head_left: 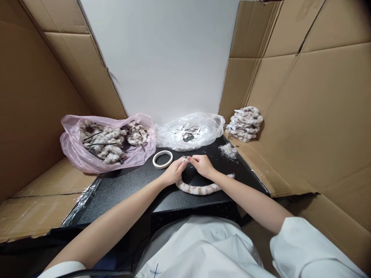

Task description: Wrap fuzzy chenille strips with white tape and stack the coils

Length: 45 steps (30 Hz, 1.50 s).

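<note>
A fuzzy white-and-tan striped tube (199,190) curves across the black table, one end rising into my hands and the other lying past my right forearm. My left hand (173,172) is closed round the raised end. Close against it, my right hand (202,166) pinches at the tip of that end. A small white and dark bit shows between the fingertips, too small to name. Left of my hands, a roll of cream tape (162,160) lies flat on the table.
A pink plastic bag (92,166) of fuzzy pieces with dark rods stands at left. Behind my hands, a clear bag (208,127) holds small metal and white pieces. Fluff (228,150) and a fuzzy stack (246,124) are at right. Cardboard walls (315,116) flank the black table (127,193).
</note>
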### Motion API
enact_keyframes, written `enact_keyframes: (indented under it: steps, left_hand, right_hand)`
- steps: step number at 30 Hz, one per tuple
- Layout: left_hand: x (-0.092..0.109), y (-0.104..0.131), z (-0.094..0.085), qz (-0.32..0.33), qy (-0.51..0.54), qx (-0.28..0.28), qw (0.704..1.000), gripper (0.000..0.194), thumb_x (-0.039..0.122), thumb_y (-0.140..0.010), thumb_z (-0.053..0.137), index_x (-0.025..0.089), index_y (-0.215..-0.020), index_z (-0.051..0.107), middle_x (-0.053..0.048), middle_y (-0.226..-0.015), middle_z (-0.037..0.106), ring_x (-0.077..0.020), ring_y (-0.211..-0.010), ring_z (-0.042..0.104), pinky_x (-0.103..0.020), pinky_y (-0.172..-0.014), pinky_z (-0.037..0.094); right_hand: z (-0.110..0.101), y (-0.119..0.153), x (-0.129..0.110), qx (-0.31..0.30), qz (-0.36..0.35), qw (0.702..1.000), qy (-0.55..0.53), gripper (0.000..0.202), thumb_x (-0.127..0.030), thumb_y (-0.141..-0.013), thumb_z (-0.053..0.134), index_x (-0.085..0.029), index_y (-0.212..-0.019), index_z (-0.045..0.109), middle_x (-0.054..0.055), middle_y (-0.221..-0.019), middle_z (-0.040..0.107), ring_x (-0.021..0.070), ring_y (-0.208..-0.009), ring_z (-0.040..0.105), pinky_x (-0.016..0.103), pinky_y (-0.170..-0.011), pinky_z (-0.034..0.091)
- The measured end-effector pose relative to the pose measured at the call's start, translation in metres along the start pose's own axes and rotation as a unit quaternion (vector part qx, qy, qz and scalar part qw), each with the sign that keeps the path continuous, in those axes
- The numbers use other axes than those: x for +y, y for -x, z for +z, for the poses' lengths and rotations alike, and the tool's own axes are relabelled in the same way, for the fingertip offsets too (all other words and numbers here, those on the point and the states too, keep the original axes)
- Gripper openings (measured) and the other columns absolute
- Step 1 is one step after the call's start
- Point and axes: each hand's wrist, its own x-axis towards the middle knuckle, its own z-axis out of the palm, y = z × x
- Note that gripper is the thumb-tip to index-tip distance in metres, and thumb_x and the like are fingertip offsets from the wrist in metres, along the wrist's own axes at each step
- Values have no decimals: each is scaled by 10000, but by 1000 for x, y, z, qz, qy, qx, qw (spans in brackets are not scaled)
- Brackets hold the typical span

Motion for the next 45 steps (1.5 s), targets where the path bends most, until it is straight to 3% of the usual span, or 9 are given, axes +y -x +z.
enact_keyframes:
  steps: [25, 32, 35, 39, 42, 45]
  left_hand:
    - [-3, -2, 2, -16, 17, 47, 999, 453, 578, -916, 280, 190, -707, 388, 27, -651, 382, -124, -616, 355, -266, -606, 332]
    - [1, -2, -3, 4, 13, 43, 999, 449, 579, -913, 297, 184, -747, 431, 8, -693, 434, -140, -672, 401, -290, -700, 392]
    - [1, -3, -5, 23, -27, 55, 998, 421, 555, -909, 333, 178, -810, 491, -37, -831, 492, -178, -818, 444, -340, -833, 394]
    - [3, 0, -8, 34, -85, 112, 989, 361, 508, -879, 435, 175, -886, 575, -72, -971, 480, -219, -978, 424, -397, -959, 334]
    - [6, 2, -8, 7, -22, 121, 992, 301, 445, -877, 465, 169, -927, 573, -45, -890, 508, -181, -863, 474, -339, -861, 400]
    - [5, 3, -8, -38, 54, 161, 985, 281, 401, -874, 485, 170, -1006, 576, -26, -849, 572, -158, -789, 513, -302, -786, 422]
  right_hand:
    - [-1, -1, 1, 12, 17, 1000, -16, 622, -724, -795, 380, -195, -481, 286, -46, -489, 268, 83, -495, 279, 246, -494, 210]
    - [-3, -2, 8, 59, 55, 994, -75, 642, -811, -754, 304, -205, -540, 313, -42, -506, 290, 93, -496, 298, 237, -473, 240]
    - [-8, -6, 11, 80, 66, 988, -115, 637, -810, -763, 287, -207, -575, 369, -38, -504, 328, 99, -479, 334, 233, -465, 277]
    - [-40, -19, 12, 123, 54, 985, -104, 627, -798, -759, 327, -199, -615, 443, -22, -523, 411, 111, -482, 392, 240, -479, 325]
    - [-93, -23, 23, 203, 74, 976, -17, 650, -792, -758, 318, -181, -680, 528, 39, -604, 553, 157, -562, 506, 270, -543, 400]
    - [-155, -12, 51, 253, 117, 948, 152, 522, -630, -828, 417, -147, -866, 612, 142, -849, 669, 230, -785, 615, 320, -698, 457]
